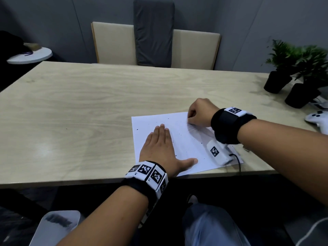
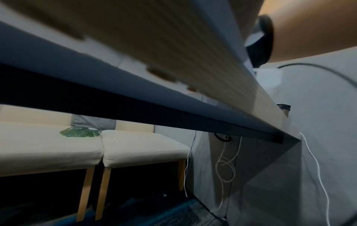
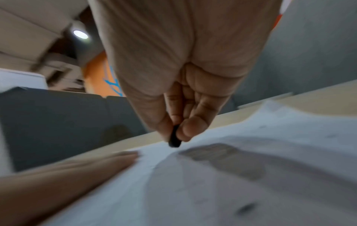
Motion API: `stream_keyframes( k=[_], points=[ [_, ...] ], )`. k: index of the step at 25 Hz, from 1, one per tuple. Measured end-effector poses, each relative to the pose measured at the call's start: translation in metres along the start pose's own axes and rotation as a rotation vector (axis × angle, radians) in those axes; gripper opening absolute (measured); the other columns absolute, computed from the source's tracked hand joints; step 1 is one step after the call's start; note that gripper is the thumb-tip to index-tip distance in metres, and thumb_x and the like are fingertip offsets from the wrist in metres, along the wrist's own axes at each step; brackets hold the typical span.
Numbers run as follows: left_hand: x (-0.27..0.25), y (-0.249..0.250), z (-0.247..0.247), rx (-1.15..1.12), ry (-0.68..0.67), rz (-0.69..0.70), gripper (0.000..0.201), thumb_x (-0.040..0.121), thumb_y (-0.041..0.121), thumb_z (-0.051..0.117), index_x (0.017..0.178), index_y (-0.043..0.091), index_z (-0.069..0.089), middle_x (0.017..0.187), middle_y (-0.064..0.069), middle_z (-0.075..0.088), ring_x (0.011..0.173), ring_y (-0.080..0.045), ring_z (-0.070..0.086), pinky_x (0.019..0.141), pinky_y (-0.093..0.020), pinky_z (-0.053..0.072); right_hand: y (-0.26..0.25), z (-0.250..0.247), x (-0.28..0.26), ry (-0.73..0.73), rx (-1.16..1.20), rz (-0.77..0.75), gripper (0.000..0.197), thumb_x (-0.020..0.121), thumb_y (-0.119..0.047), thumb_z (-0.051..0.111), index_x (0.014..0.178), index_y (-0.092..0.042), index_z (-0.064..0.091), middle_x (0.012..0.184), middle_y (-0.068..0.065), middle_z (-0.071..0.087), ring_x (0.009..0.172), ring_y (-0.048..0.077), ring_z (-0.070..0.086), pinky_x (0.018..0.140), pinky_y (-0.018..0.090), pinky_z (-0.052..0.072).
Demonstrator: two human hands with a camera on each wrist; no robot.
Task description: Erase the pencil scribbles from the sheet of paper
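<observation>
A white sheet of paper (image 1: 184,139) lies near the table's front edge, dotted with dark eraser crumbs. My left hand (image 1: 162,144) presses flat on its left part, fingers straight and thumb spread. My right hand (image 1: 198,113) is at the sheet's far right corner and pinches a small black eraser (image 3: 174,139) between thumb and finger, its tip on the paper (image 3: 212,191). A grey pencil smudge (image 3: 222,159) shows just beside the eraser. The left wrist view shows only the table's underside.
The wooden table (image 1: 88,103) stretches wide to the left and back. Two black plant pots (image 1: 291,89) and a white game controller (image 1: 317,118) sit at the right edge. A cushioned bench (image 1: 154,45) stands behind the table.
</observation>
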State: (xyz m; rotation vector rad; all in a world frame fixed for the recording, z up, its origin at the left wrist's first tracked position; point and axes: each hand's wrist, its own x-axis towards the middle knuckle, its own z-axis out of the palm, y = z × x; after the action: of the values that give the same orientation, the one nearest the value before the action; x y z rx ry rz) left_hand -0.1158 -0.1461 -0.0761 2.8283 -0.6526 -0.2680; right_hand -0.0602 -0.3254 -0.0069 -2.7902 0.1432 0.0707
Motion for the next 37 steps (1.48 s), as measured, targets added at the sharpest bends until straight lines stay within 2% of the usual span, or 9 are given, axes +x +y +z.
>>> stream_keyframes(
  k=[3,9,15,19,22,26,30,32,37],
  points=[
    [0.002,-0.001,0.002,0.009,0.008,0.007,0.129,0.067,0.093,0.029,0.155,0.007,-0.01,0.163,-0.006,-0.018,0.149,-0.017,-0.019,0.122,-0.037,-0.007,-0.025,0.016,-0.02,-0.179,0.106,-0.125,0.005,0.076,-0.013,0.069,0.075,-0.013,0.073,0.069,0.0,0.072,0.057,0.01,0.064,0.056,0.023,0.054],
    [0.0,0.0,0.0,0.008,0.002,0.001,0.129,0.067,0.093,0.03,0.154,0.006,-0.01,0.163,-0.005,-0.019,0.149,-0.017,-0.019,0.122,-0.037,-0.006,0.011,-0.005,0.0,-0.015,-0.07,-0.001,0.008,0.077,-0.013,0.067,0.077,-0.012,0.075,0.076,0.0,0.07,0.078,0.017,0.066,0.066,0.026,0.053],
    [0.002,0.0,0.001,0.018,0.001,0.002,0.129,0.068,0.093,0.029,0.155,0.006,-0.01,0.162,-0.006,-0.019,0.149,-0.017,-0.019,0.122,-0.037,-0.006,-0.009,0.01,-0.019,-0.12,0.014,-0.123,0.005,0.077,-0.016,0.069,0.079,-0.015,0.074,0.075,-0.007,0.07,0.072,0.007,0.063,0.066,0.022,0.053],
    [0.001,-0.001,0.002,0.02,-0.007,-0.005,0.129,0.068,0.093,0.028,0.154,0.007,-0.011,0.162,-0.005,-0.02,0.148,-0.016,-0.021,0.122,-0.037,-0.007,0.025,-0.003,0.0,-0.008,-0.049,0.02,0.006,0.078,-0.014,0.068,0.077,-0.012,0.074,0.075,-0.001,0.069,0.075,0.017,0.064,0.064,0.024,0.05],
    [0.001,-0.001,0.002,0.018,-0.003,-0.005,0.129,0.067,0.094,0.028,0.154,0.007,-0.012,0.162,-0.004,-0.021,0.148,-0.016,-0.021,0.121,-0.037,-0.008,0.027,-0.008,0.005,0.024,-0.04,0.052,0.006,0.076,-0.012,0.068,0.075,-0.012,0.074,0.077,0.002,0.07,0.071,0.017,0.063,0.062,0.023,0.049],
    [0.002,-0.001,0.002,0.019,-0.012,-0.002,0.129,0.067,0.093,0.028,0.154,0.007,-0.012,0.162,-0.005,-0.021,0.148,-0.016,-0.021,0.122,-0.037,-0.007,0.0,0.005,-0.014,-0.158,0.09,-0.071,0.004,0.077,-0.012,0.069,0.075,-0.013,0.073,0.068,0.001,0.072,0.052,0.006,0.061,0.058,0.022,0.052],
    [0.001,-0.001,0.002,0.029,-0.001,-0.001,0.129,0.068,0.093,0.028,0.155,0.006,-0.01,0.162,-0.005,-0.02,0.149,-0.017,-0.02,0.122,-0.037,-0.006,0.019,-0.003,0.0,-0.018,-0.031,-0.003,0.006,0.077,-0.013,0.068,0.077,-0.011,0.074,0.076,0.001,0.071,0.074,0.016,0.065,0.064,0.025,0.052],
    [0.001,0.0,0.002,0.021,0.004,-0.001,0.129,0.067,0.094,0.028,0.155,0.006,-0.01,0.162,-0.005,-0.019,0.149,-0.016,-0.019,0.122,-0.037,-0.006,0.025,-0.008,0.009,0.028,-0.058,0.049,0.007,0.077,-0.012,0.067,0.077,-0.01,0.074,0.08,0.004,0.071,0.076,0.019,0.064,0.065,0.026,0.052],
    [0.002,-0.001,0.002,0.024,0.004,0.002,0.129,0.067,0.094,0.028,0.155,0.006,-0.009,0.163,-0.005,-0.018,0.149,-0.017,-0.018,0.122,-0.037,-0.005,0.01,0.002,0.001,-0.082,0.099,0.022,0.006,0.077,-0.009,0.068,0.074,-0.01,0.074,0.066,0.003,0.072,0.054,0.012,0.062,0.061,0.025,0.055]
  ],
)
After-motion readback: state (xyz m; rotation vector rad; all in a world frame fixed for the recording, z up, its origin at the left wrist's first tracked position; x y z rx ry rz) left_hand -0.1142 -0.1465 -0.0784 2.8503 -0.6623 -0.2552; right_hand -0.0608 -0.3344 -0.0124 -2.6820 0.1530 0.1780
